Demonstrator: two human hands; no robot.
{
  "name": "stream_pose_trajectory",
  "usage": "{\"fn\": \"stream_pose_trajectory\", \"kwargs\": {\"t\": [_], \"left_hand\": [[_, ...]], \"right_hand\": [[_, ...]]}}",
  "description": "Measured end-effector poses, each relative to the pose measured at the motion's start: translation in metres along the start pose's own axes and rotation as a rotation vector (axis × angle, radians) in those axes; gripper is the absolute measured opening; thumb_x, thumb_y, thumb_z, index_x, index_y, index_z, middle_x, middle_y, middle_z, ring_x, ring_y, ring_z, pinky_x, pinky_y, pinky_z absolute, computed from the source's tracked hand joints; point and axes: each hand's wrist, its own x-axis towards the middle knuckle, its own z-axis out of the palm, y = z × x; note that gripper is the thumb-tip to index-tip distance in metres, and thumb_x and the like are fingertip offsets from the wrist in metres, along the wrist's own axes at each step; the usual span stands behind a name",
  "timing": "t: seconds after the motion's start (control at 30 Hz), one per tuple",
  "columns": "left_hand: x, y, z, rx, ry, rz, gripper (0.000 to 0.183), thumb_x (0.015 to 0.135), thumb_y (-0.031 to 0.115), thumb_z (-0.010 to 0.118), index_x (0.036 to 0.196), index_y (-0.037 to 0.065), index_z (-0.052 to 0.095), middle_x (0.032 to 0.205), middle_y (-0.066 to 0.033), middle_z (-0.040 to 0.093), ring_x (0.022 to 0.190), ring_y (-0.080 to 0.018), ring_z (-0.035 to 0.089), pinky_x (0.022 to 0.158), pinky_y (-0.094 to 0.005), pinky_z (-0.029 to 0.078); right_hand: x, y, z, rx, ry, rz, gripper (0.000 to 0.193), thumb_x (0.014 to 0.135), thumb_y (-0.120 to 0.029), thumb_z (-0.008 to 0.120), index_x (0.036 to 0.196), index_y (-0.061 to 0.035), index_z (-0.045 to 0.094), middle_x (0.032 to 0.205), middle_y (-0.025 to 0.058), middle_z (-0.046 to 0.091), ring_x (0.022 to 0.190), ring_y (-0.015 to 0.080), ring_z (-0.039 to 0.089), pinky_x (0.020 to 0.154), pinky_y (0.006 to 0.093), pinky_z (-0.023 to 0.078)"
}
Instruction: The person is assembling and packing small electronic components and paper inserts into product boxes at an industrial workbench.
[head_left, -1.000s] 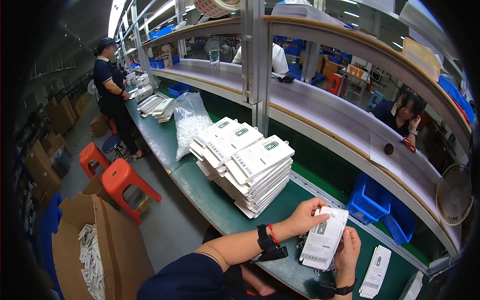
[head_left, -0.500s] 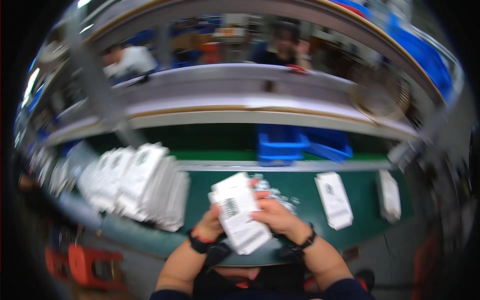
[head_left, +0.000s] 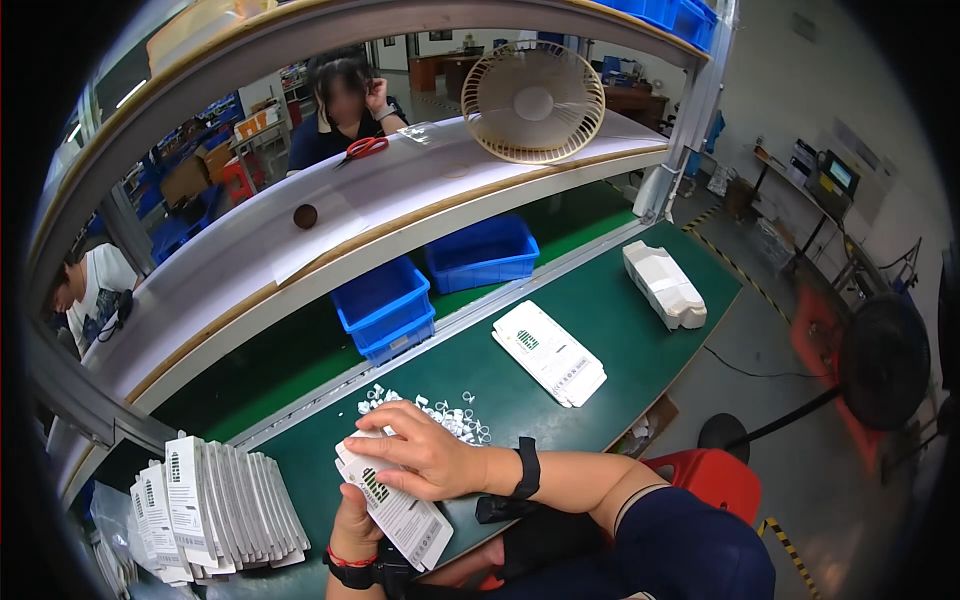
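Observation:
Between my two hands is a small stack of flat white cartons [head_left: 405, 520] with a dark green print, tilted above the near edge of the green table. My left hand [head_left: 354, 525] is closed on its left edge, with most of its fingers hidden behind. Across the upper end lies my right hand [head_left: 425, 455], thumb on the front face and fingers bent over the top. Just beyond it, small white ring-shaped pieces [head_left: 460, 425] lie in a loose heap. Many similar cartons [head_left: 235, 505] stand packed in rows at the left.
Another flat carton pile [head_left: 550, 352] and a white carton bundle [head_left: 664, 284] lie on the table's right half. Blue bins [head_left: 385, 305] stand beneath a shelf [head_left: 400, 190] holding red scissors [head_left: 367, 147] and a round fan grille [head_left: 534, 102]. A person [head_left: 340, 120] sits beyond.
The view has swung to the right and sharpened. My right hand has shifted from the right edge of the held cartons to over their upper end; the left hand still grips them.

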Motion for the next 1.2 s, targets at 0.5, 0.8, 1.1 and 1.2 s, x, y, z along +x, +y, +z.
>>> {"fn": "stream_pose_trajectory", "kwargs": {"t": [0.5,0.8,1.1,1.2], "left_hand": [[-0.003,0.012,0.006,0.181,0.036,0.062,0.080,0.074,0.035,0.072,0.134,0.000,0.031,0.123,-0.0114,0.049,0.115,-0.0227,0.049,0.097,-0.0342,0.039],[0.010,0.019,-0.005,-0.059,-0.134,0.411,0.060,0.084,0.025,0.061,0.132,-0.001,0.036,0.117,-0.0150,0.055,0.111,-0.0234,0.054,0.097,-0.0363,0.042],[0.011,0.014,-0.006,-0.107,-0.153,0.352,0.072,0.085,0.039,0.060,0.136,0.000,0.030,0.118,-0.0175,0.053,0.111,-0.0256,0.053,0.096,-0.0365,0.041],[0.018,0.012,-0.014,0.076,0.141,0.385,0.051,0.092,0.040,0.051,0.124,0.001,0.047,0.105,-0.0121,0.061,0.095,-0.0171,0.060,0.083,-0.0299,0.048]], "right_hand": [[0.015,-0.001,0.001,0.147,0.056,-0.044,0.028,0.067,-0.012,0.072,0.090,-0.0048,0.058,0.106,0.0143,0.051,0.104,0.0333,0.048,0.088,0.0420,0.039],[-0.018,0.018,0.004,0.301,-0.224,0.572,0.023,0.079,-0.007,0.063,0.099,0.0014,0.056,0.080,0.0079,0.061,0.070,0.0128,0.058,0.064,0.0269,0.046],[-0.013,0.017,-0.013,0.332,-0.602,0.681,0.035,0.091,-0.026,0.049,0.088,0.0060,0.063,0.077,0.0120,0.063,0.071,0.0152,0.057,0.062,0.0335,0.043],[-0.009,0.011,-0.012,0.224,-0.424,0.655,0.037,0.090,-0.026,0.050,0.086,0.0077,0.063,0.073,0.0135,0.064,0.067,0.0170,0.058,0.059,0.0348,0.043]]}}
